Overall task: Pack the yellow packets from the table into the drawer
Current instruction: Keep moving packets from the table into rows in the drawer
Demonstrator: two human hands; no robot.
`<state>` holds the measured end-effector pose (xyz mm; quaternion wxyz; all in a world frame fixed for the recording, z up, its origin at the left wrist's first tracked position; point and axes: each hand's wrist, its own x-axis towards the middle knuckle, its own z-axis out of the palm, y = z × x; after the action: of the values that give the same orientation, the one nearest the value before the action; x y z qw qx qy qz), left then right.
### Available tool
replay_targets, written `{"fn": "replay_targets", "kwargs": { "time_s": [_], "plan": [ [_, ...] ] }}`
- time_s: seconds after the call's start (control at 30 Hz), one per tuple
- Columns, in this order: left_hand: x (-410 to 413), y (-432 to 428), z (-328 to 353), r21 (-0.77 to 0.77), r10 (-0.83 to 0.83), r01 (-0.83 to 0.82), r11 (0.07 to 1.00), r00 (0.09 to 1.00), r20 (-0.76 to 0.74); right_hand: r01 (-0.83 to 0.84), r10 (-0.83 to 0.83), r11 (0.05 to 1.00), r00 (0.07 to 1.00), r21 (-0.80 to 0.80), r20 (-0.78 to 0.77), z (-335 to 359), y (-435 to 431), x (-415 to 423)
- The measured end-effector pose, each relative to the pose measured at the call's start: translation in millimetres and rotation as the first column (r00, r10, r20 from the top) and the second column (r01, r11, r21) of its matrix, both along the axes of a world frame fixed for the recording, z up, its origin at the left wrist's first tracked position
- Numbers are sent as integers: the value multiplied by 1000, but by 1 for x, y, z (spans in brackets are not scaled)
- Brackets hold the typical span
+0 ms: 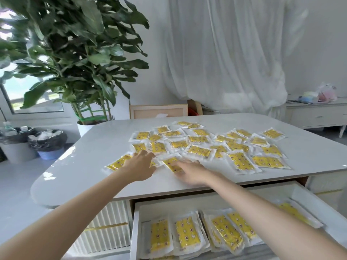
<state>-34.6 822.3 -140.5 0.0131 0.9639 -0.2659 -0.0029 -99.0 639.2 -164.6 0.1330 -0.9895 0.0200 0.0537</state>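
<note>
Across the middle of the frame your two bare arms reach forward over the white table (78,154). Your left hand (139,166) lies flat, fingers spread and palm down, near the table's front edge; it overlaps the inner end of one yellow packet (118,163) that angles away toward the left, and whether it has hold of that packet you cannot tell from this view. Your right hand (191,172) is also flat and open, fingers stretched out and slightly blurred, its fingertips resting on another packet (171,164) that lies between your two hands; nothing is pinched or lifted.

Beyond your hands, toward centre and right of the frame, the rest of the yellow packets (216,145) are scattered over the tabletop, many overlapping at their clear edges, all lying flat.

At lower right, beneath the table's front edge, the white drawer (135,231) stands pulled open. A row of packed packets (185,234) lies in it, long sides next to each other and overlapping, and your right forearm crosses above them.

At upper left a large leafy plant (75,53) rises from a white pot behind the table's far left corner. Two lined bins (47,143) stand on the floor at the left edge. White curtains (225,53) fill the upper right, with a low white sideboard (317,115) at the far right.
</note>
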Motion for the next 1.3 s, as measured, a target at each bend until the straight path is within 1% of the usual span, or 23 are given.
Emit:
{"fn": "replay_targets", "kwargs": {
  "time_s": [0.03,0.07,0.13,0.23,0.3,0.4,0.5,0.6,0.7,0.8,0.9,0.97,1.1,1.2,1.27,1.3],
  "plan": [
    [7,3,-5,-8,32,-32,999,999,2,4,-5,999,1000,-53,-11,-2,2,5],
    [12,6,-10,-10,71,-71,997,997,0,10,-10,998,1000,-70,-7,-3,4,8],
    [26,13,-17,-15,159,-159,987,987,-19,18,-17,999,999,-34,29,-3,7,15],
    [54,21,-24,2,297,-298,955,950,-97,67,-70,997,991,37,116,3,9,26],
    [67,23,-24,10,330,-332,943,934,-134,125,-132,991,980,53,151,7,8,34],
    [78,25,-25,-36,376,-382,923,919,-117,199,-204,977,976,71,77,8,5,50],
    [90,30,-23,-54,374,-381,923,921,-110,232,-237,961,971,153,18,8,2,62],
    [91,32,-21,19,398,-399,917,909,-128,234,-251,929,968,286,22,10,-3,64],
    [86,34,-20,43,427,-425,904,896,-117,287,-325,869,945,403,27,9,-7,56],
    [80,39,-21,22,441,-441,897,893,-93,335,-376,836,927,435,8,6,-9,49],
    [71,44,-21,-10,453,-458,889,883,-123,311,-336,838,941,449,-25,10,-8,41],
    [66,48,-19,-61,449,-464,883,876,-176,277,-289,819,956,503,-56,15,-6,34],
    [58,54,-15,-96,432,-466,879,866,-251,245,-231,773,968,586,-100,29,2,16],
    [53,55,-15,-65,437,-466,882,864,-251,225,-216,723,972,653,-95,32,3,7],
    [47,54,-15,-22,463,-480,877,857,-228,233,-242,699,967,676,-83,33,1,2],
    [45,53,-16,-30,474,-493,870,850,-231,239,-255,679,963,694,-81,35,1,-1]
  ]
}}
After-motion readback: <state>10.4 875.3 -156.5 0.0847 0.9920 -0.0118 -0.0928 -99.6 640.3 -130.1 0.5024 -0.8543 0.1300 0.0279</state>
